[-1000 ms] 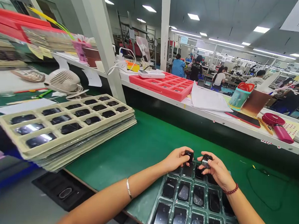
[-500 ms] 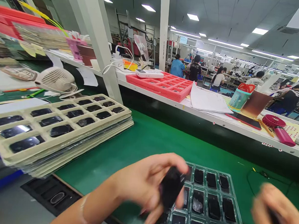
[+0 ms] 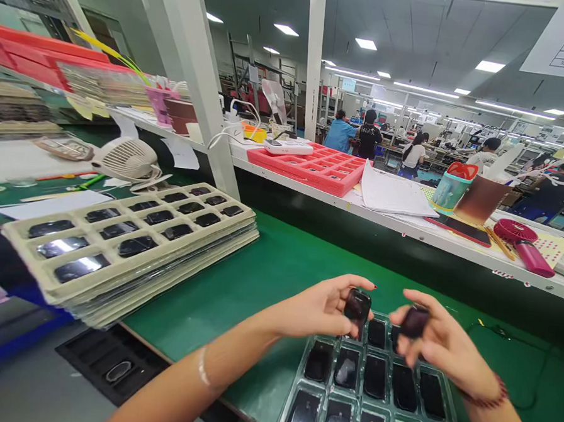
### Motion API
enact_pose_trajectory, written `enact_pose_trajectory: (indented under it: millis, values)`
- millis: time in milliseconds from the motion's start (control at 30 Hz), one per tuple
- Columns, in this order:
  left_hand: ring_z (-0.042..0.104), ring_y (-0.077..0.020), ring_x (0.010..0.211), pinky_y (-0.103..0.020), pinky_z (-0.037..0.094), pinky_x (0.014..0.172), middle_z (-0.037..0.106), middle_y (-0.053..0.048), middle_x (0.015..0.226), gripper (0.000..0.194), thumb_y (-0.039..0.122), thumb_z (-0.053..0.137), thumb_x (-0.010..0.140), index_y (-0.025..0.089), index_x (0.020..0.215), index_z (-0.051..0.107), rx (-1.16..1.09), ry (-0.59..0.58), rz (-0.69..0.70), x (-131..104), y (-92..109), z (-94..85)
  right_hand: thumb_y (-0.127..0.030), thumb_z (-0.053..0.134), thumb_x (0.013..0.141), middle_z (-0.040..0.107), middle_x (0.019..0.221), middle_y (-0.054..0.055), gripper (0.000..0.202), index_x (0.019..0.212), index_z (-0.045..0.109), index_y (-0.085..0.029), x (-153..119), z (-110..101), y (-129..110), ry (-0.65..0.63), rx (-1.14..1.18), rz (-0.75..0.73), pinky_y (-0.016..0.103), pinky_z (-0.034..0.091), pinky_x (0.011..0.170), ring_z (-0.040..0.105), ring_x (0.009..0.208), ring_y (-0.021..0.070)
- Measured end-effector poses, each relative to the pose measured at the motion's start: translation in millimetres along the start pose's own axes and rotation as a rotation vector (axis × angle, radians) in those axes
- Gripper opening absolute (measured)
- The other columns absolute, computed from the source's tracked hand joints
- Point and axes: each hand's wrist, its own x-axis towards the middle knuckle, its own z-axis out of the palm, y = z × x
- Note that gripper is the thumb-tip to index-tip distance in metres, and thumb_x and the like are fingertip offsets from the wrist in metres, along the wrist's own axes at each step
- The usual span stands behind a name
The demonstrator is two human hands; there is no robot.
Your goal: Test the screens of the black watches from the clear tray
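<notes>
My left hand [image 3: 327,306] has its fingers closed round a dark glossy rectangular piece [image 3: 358,305], held above the top left part of a clear tray [image 3: 300,388]. To its right, my right hand [image 3: 439,332] grips a second dark piece [image 3: 414,321], slightly blurred, over the top right of the same tray. The clear tray has rows of compartments with black rectangular pieces [image 3: 375,374] lying in them. Both hands are apart, each with its own piece above the tray.
At left a stack of cream trays [image 3: 166,261] holds dark pieces. A small fan [image 3: 126,157] stands behind it. Along the raised white shelf [image 3: 385,224] lie a red foam tray [image 3: 328,183], papers [image 3: 391,195] and a pink handheld fan [image 3: 535,256]. Several people sit far back.
Both hands have moved up and closer together; my right hand has come left, over the tray, with its piece now visible. The view has shifted slightly.
</notes>
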Motion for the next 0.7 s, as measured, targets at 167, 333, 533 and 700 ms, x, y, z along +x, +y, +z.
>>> enact_pose_trajectory:
  millis: [167,333,533,700]
  values:
    - [0.054,-0.0115,0.060,-0.026,0.046,0.060,0.063,-0.003,0.075,0.029,0.013,0.062,0.066,0.013,0.095,0.056,0.135,0.226,-0.074,42,-53,-10.6,-0.031,0.064,0.081,0.059,0.109,0.010,0.043,0.120,0.049,-0.022,55,-17,53,0.020,-0.133,-0.103,0.029,0.052,0.062,0.060,0.077,0.0163]
    - [0.059,-0.0149,0.072,-0.026,0.046,0.066,0.065,-0.005,0.084,0.040,0.008,0.060,0.062,0.014,0.101,0.054,0.166,0.242,-0.094,39,-66,-15.1,-0.030,0.062,0.081,0.060,0.106,0.010,0.040,0.118,0.050,-0.020,63,-31,83,0.043,-0.211,-0.062,0.027,0.052,0.060,0.062,0.074,0.0155]
    - [0.056,-0.0104,0.056,-0.019,0.034,0.047,0.065,-0.008,0.084,0.025,0.025,0.054,0.078,0.011,0.098,0.057,0.121,0.272,-0.138,40,-63,-16.7,-0.029,0.060,0.082,0.061,0.105,0.009,0.038,0.118,0.050,-0.020,61,-29,81,0.011,-0.264,-0.050,0.026,0.050,0.059,0.062,0.072,0.0145]
    - [0.059,-0.0099,0.057,-0.016,0.036,0.046,0.063,-0.008,0.094,0.062,0.025,0.077,0.062,0.018,0.116,0.047,-0.154,0.043,-0.114,22,-32,-10.8,-0.028,0.061,0.080,0.061,0.104,0.008,0.037,0.114,0.049,-0.019,62,-25,83,0.019,-0.251,-0.050,0.024,0.049,0.057,0.061,0.068,0.0122]
